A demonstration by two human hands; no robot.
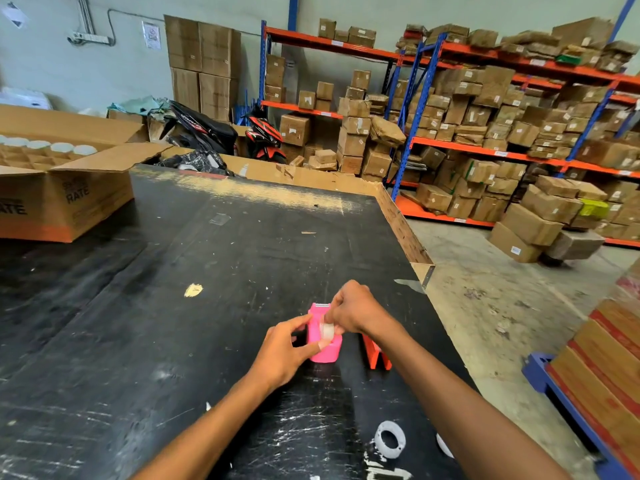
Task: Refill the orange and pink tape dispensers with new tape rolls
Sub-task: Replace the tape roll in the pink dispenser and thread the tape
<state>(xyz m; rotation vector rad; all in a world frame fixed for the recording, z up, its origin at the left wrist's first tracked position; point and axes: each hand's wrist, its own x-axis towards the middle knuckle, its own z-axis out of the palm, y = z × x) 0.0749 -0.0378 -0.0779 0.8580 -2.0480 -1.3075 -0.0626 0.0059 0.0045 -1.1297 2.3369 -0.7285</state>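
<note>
Far left on the black table [207, 271] sits an open cardboard box [65, 199] with white-topped rolls showing inside, well apart from the work. Moving right, the left hand [282, 351] steadies the pink dispenser [323, 341], which stands on the table near the front edge; thumb and fingers are curled in against its left side and near end, so the grip looks closed on the body, though how firm the contact is I can't tell. In the dispenser's slot sits a clear tape roll [327, 330], partly hidden by fingers. The right hand [353, 310] comes in from above, fingers pinched together at the top of the roll near the cutter end; whether it pinches the roll itself or the loose tape end is too small to tell. Just beside it to the right, half behind the right forearm, stands the orange dispenser [375, 355]; whether it has a roll in it can't be seen. Nearer the camera, a white ring [389, 439] lies flat on the table, likely an empty core, with another white piece [444, 445] mostly hidden under the right arm. Step in hand, as judged: seating the new roll in the pink one. Next move probably calls for pressing the roll fully down, then drawing the free end forward to the cutter blade while the left hand stops the light dispenser tipping.
</note>
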